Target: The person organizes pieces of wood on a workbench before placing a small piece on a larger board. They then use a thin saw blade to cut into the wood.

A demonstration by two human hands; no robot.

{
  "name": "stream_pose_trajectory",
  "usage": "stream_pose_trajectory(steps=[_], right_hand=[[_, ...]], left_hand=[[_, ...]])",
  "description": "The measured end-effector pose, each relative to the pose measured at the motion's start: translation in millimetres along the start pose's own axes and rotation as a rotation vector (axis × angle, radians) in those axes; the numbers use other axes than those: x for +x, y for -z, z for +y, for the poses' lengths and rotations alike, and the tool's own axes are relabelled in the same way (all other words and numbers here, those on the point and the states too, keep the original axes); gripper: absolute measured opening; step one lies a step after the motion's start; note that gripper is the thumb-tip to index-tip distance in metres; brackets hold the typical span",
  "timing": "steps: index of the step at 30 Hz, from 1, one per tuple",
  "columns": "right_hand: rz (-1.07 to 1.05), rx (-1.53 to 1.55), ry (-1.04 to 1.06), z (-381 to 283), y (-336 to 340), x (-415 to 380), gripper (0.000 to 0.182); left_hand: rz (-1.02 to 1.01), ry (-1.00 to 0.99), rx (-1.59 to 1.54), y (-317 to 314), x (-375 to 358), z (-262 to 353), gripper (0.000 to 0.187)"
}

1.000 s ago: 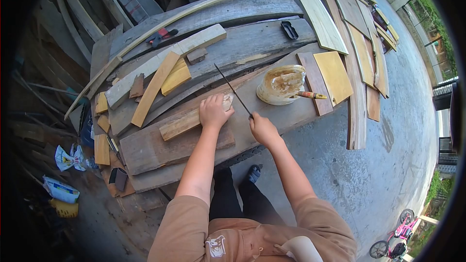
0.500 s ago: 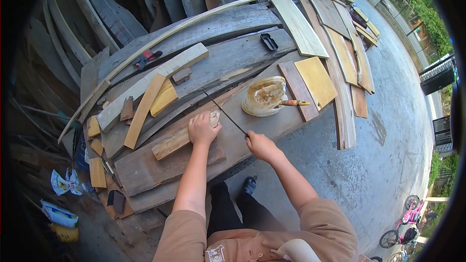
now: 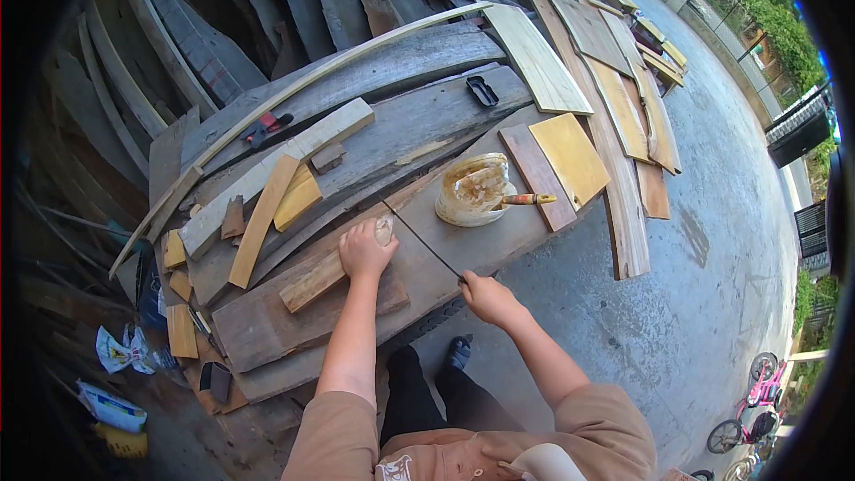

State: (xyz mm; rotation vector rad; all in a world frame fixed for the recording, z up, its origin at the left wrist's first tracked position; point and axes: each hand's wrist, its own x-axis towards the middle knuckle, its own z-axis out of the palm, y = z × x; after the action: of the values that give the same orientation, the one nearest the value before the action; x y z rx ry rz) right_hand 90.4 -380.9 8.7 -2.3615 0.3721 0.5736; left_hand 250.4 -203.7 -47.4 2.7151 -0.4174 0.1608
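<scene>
My left hand is wrapped over a wooden block, pressing it on a brown board. The block's far end shows just past my fingers. My right hand is closed round the near end of a thin dark rod. The rod slants up and left, its far tip beyond the block's end. A stained white tub stands to the right of the rod, with a brush lying over its rim.
Wood offcuts and a red-and-black tool lie at the left of the bench. A black tray sits further back. Long boards jut out at the right. A pink bicycle stands on the floor.
My right hand has shifted slightly right and toward me, along with the rod. My left hand still holds the block. The whole view has shifted a little.
</scene>
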Motion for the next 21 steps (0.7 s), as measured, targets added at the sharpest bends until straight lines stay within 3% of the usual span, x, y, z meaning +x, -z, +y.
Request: stream_pose_trajectory(steps=[3,7,15,21], right_hand=[[-0.022,-0.013,-0.076,9,11,-34,0.027],[-0.017,-0.042,-0.054,5,12,-20,0.026],[0.120,0.008,0.173,-46,-13,124,0.027],[0.104,-0.015,0.103,-37,-14,92,0.029]], left_hand=[[0.021,-0.023,-0.001,-2,0,-2,0.036],[0.026,-0.050,-0.007,-4,-1,-5,0.036],[0.038,-0.072,-0.004,-4,-2,-3,0.037],[0.019,-0.075,0.000,-2,-1,-4,0.037]])
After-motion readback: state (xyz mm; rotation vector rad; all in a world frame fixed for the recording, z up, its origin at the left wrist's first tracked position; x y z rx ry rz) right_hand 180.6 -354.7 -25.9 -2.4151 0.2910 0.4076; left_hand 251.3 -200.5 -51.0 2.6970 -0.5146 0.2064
